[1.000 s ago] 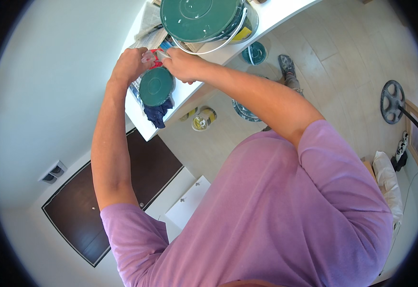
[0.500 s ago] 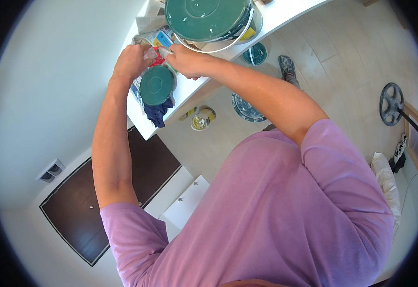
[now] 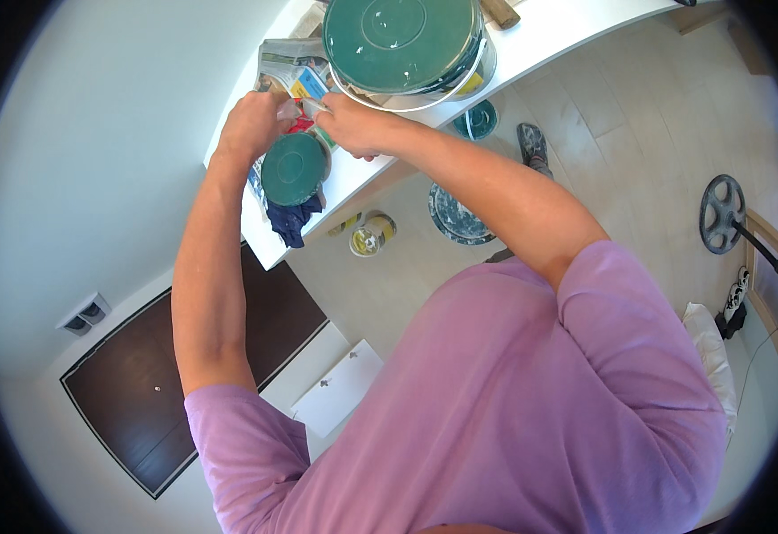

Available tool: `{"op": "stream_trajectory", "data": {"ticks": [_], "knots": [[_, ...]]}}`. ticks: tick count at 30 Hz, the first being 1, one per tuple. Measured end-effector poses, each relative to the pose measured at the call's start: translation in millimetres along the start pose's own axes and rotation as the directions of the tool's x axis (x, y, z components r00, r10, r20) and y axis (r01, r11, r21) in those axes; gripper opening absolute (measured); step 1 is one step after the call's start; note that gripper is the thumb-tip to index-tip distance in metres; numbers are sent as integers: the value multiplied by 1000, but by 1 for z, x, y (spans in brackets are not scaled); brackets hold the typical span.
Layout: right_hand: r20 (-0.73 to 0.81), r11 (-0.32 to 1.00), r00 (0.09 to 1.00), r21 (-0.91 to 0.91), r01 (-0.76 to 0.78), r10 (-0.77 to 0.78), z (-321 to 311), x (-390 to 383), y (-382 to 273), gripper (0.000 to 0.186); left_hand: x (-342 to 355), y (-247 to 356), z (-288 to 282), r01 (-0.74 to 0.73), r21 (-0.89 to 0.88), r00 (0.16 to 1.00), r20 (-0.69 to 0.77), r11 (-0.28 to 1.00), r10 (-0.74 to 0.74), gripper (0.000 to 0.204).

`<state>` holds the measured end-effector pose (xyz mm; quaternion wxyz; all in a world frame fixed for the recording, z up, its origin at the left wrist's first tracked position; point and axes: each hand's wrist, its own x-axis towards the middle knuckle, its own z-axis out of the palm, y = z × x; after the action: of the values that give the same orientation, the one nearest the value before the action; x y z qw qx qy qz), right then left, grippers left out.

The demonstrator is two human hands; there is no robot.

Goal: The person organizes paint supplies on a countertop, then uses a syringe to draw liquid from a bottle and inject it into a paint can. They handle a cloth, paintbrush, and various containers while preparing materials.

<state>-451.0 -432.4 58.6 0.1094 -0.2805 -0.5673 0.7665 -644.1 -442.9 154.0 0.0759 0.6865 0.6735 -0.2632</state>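
Note:
Over the far left part of the white worktop [image 3: 531,44], my left hand [image 3: 254,125] is closed on a piece of clear, crinkled plastic [image 3: 287,110]. Close to its right, my right hand [image 3: 352,123] pinches a whitish, see-through edge, seemingly of the same plastic. Something red [image 3: 301,119] shows between the hands; its kind is hard to make out. Just nearer than the hands stands a small tub with a green lid [image 3: 294,169]. A dark blue cloth [image 3: 293,221] lies bunched against it. Behind my right hand is a big bucket with a green lid [image 3: 398,40] and white handle.
Printed papers [image 3: 287,58] lie beyond my hands, and a wooden handle [image 3: 499,12] right of the bucket. On the floor are a jar [image 3: 372,234], a splattered lid or tub [image 3: 460,214] and a teal bucket [image 3: 476,119]. A wall rises at left.
My view has shifted slightly, so the worktop sits lower and more paper shows behind the bucket. Both hands keep their hold on the plastic, close together.

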Motion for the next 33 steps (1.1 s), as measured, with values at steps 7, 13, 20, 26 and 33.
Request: {"op": "stream_trajectory", "data": {"ticks": [7,13,20,26,33], "knots": [[-13,991,1000,-136,3,-5,1,7,-3,42,-3,3,-2,4,-3,1000,3,1000,-4,38],[55,949,998,-313,28,-11,-3,12,-9,41,-4,2,3,1,-12,1000,-22,1000,-1,38],[385,592,923,-749,298,22,-13,34,-21,38,-5,10,-2,-7,27,1000,-2,1000,7,38],[170,727,982,-665,171,-76,1,39,1,38,-2,15,-6,7,48,1000,1,999,-7,37],[111,699,994,-710,91,-17,-2,19,-24,24,-1,12,-3,-15,19,1000,14,1000,15,39]]}}
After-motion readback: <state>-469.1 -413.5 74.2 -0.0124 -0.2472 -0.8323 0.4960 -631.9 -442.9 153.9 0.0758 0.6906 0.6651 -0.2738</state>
